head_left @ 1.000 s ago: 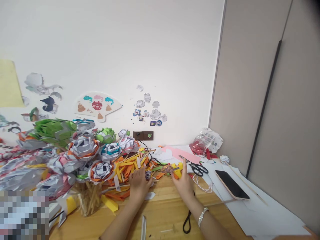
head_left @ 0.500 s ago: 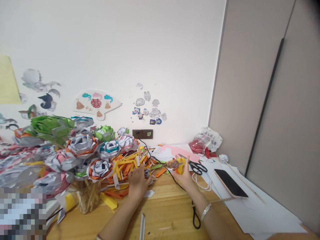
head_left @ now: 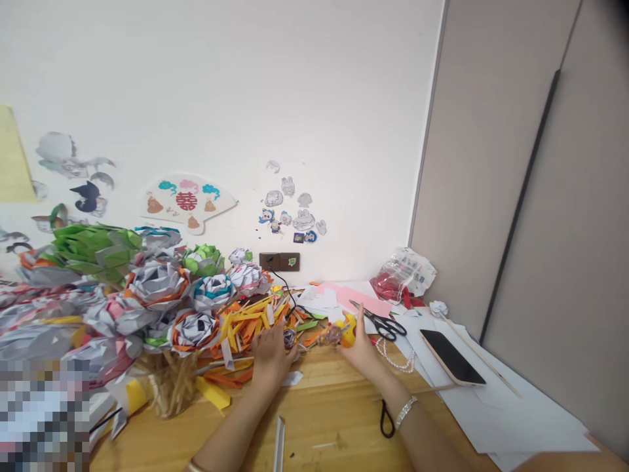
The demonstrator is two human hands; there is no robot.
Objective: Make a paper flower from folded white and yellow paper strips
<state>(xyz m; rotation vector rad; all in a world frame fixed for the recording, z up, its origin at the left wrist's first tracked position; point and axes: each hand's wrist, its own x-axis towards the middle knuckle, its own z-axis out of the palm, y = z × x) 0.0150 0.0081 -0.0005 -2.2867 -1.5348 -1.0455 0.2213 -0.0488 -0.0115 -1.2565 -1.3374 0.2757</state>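
Note:
In my right hand (head_left: 362,351) is a yellow glue gun (head_left: 346,329), its front pointing left, with my fingers wrapped round it. The nozzle is close to a small rolled paper flower (head_left: 289,337) that my left hand (head_left: 271,354) pinches; I cannot tell whether they touch. Mostly white with dark edges, the flower sits at my left fingertips, partly hidden by them. Just behind my left hand lies a heap of folded orange and yellow paper strips (head_left: 250,321). Black-handled scissors (head_left: 388,326) lie right beside my right hand.
Large paper flowers (head_left: 157,285) on sticks crowd the left side. A black cord (head_left: 289,288) runs from the wall socket (head_left: 279,261). To the right are a phone (head_left: 452,357) on white sheets (head_left: 521,419), a bead string (head_left: 396,362) and a plastic bag (head_left: 405,278).
My right hand has drawn the glue gun slightly left and down, turning it nearer the paper flower. My left hand stays almost in place. The black cord below the gun has shifted.

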